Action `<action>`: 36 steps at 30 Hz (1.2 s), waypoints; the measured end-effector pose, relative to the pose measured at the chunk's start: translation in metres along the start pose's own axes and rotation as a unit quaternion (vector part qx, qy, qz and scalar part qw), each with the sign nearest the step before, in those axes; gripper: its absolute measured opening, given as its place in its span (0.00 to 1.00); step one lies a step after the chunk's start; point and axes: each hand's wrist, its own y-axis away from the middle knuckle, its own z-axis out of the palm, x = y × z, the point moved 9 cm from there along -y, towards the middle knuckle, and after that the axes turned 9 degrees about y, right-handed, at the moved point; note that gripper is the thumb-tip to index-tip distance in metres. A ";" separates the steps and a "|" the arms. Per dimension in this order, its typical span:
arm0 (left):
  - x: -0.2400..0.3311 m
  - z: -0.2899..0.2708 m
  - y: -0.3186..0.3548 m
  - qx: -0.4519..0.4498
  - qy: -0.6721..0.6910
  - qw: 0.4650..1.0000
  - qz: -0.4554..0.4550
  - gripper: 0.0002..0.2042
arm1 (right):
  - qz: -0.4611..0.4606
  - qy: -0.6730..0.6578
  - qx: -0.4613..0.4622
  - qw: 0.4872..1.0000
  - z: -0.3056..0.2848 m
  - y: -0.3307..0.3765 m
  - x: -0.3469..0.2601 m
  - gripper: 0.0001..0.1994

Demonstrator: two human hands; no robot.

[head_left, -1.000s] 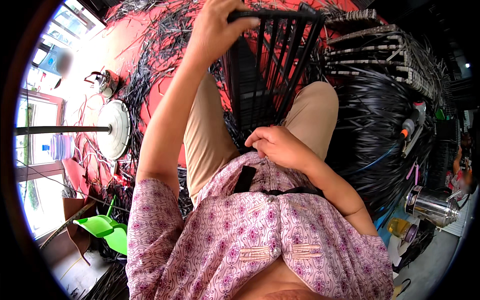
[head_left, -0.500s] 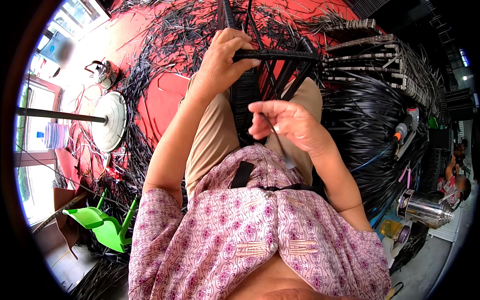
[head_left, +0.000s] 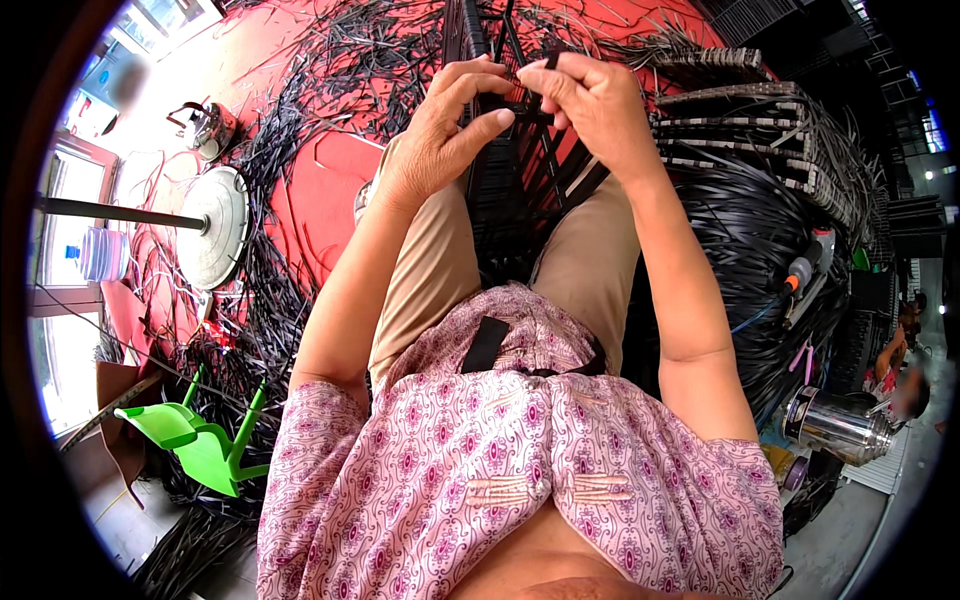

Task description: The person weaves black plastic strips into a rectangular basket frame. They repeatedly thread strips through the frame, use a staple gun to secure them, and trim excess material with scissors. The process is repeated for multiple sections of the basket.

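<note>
A black woven frame with slim bars stands between my knees. My left hand is at its top, thumb and fingers apart, with nothing visible between them. Just to the right, and level with it, my right hand has its thumb and fingers pinched together on a thin black strip. Most of that strip is hidden by the fingers or lost against the dark frame. The fingertips of the two hands are close but apart.
Loose black strips are heaped at my right, below a stack of woven panels. More strips lie over the red floor. At left are a kettle, a round white stand base and a green plastic object; a steel flask is at right.
My right hand has moved up and away from my lap to the frame's top, with the strip. My left hand has loosened from the frame's top bar, and the frame has shifted.
</note>
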 end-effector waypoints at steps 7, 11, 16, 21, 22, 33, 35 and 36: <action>0.009 0.005 0.003 0.039 -0.079 0.995 0.039 0.21 | -0.014 -0.026 -0.023 0.999 0.012 -0.021 0.008 0.13; 0.004 0.005 0.004 0.082 -0.058 0.994 0.046 0.25 | 0.080 -0.293 -0.019 0.952 0.030 -0.026 0.018 0.13; 0.000 0.003 0.009 0.102 -0.056 0.992 0.049 0.27 | 0.200 -0.352 -0.060 0.912 0.042 -0.039 0.047 0.16; -0.004 0.001 0.008 0.094 -0.056 0.991 0.073 0.24 | 0.279 -0.539 -0.101 0.788 0.094 -0.077 0.089 0.12; -0.004 0.001 0.008 0.092 -0.073 0.990 0.080 0.25 | 0.272 -0.534 -0.099 0.794 0.096 -0.082 0.095 0.12; -0.006 0.002 0.008 0.132 -0.065 0.983 0.107 0.27 | 0.164 -0.591 0.005 0.790 0.058 -0.066 0.061 0.08; -0.003 0.002 0.008 0.119 -0.071 0.984 0.114 0.23 | 0.128 -0.585 0.018 0.800 0.046 -0.049 0.037 0.09; -0.001 0.002 0.006 0.110 -0.075 0.985 0.111 0.22 | 0.108 -0.573 0.015 0.812 0.043 -0.043 0.030 0.09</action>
